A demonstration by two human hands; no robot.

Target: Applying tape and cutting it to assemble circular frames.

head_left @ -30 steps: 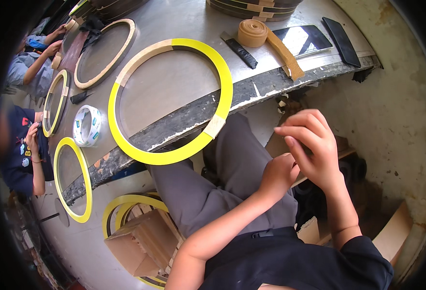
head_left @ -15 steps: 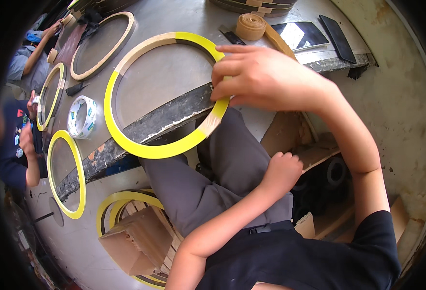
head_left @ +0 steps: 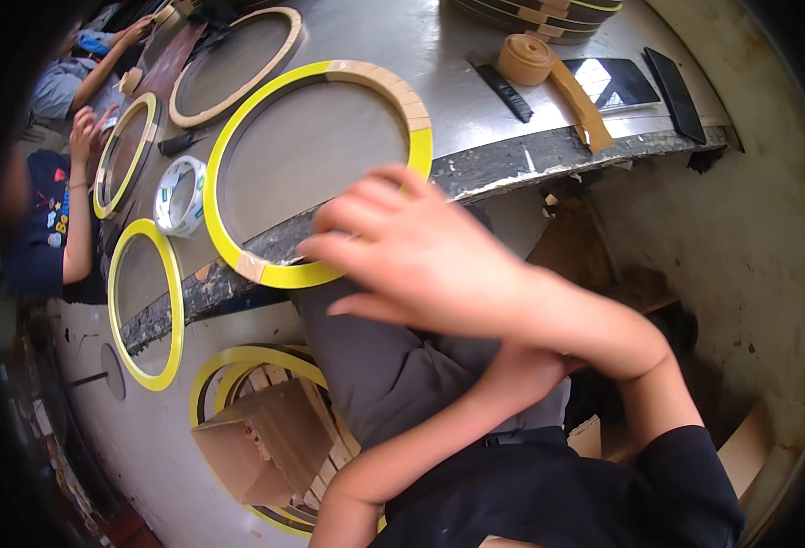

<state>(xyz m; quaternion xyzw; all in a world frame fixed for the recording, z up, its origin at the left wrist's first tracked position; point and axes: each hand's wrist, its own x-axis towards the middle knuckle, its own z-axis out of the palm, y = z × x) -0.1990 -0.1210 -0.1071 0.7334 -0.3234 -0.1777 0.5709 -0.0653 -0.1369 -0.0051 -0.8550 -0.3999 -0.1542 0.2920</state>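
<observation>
A large ring (head_left: 224, 205), wrapped mostly in yellow with a plain tan stretch and a small tan patch, rests partly on the table and juts past its front edge over my lap. My right hand (head_left: 402, 242) is over its near right rim, fingers apart and slightly blurred; whether they touch the rim I cannot tell. On my lap my left hand (head_left: 535, 370) lies beneath my right forearm, which hides its fingers. Left of the large ring are a roll of white tape (head_left: 180, 196) and a smaller yellow ring (head_left: 176, 315) that overhangs the edge.
On the table (head_left: 475, 164) are a tan tape roll (head_left: 526, 59), a black cutter (head_left: 505, 91), a phone (head_left: 612, 84) and a dark bar (head_left: 674, 96). Stacked rings (head_left: 548, 14) stand behind. Below sits a cardboard box (head_left: 265, 438). Two co-workers handle things at left.
The large ring has turned clockwise: its small patch went from lower right to lower left. My right hand swept down and left, and its forearm now crosses over my left hand.
</observation>
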